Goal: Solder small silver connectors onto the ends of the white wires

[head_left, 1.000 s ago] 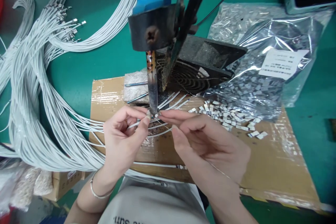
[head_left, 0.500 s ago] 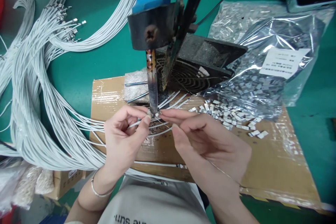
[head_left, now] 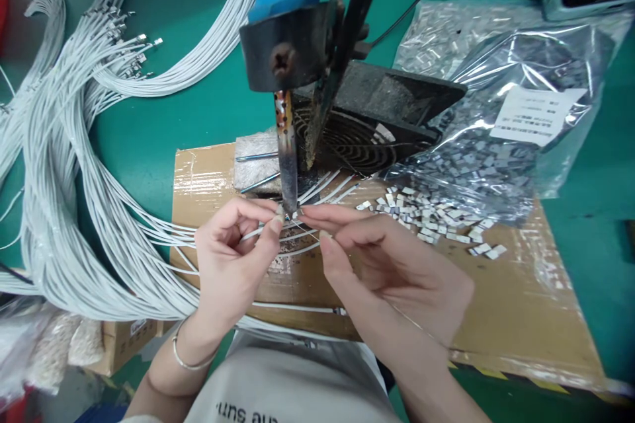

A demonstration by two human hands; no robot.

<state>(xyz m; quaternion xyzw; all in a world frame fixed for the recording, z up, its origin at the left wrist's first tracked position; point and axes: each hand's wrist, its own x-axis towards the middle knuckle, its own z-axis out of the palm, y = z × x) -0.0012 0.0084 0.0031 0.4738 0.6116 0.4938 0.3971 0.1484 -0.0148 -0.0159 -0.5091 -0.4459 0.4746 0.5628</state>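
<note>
My left hand pinches a white cable close to its end, thumb against forefinger. The upright soldering iron has its dark tip right at that cable end. A small metal connector sits by the tip, touching or nearly touching my right forefinger. My right hand is closed on a thin solder wire, which runs across the palm and out between thumb and forefinger toward the tip. The exact joint is too small and partly covered by fingertips.
Loose metal connectors lie on the cardboard, near a plastic bag of more. Behind the iron stands a black fan. Bundles of white cables spread over the left side. A black metal arm holds the iron.
My right thumb has shifted slightly left, nearer the forefinger and the iron's tip. The left hand keeps its pinch at nearly the same spot.
</note>
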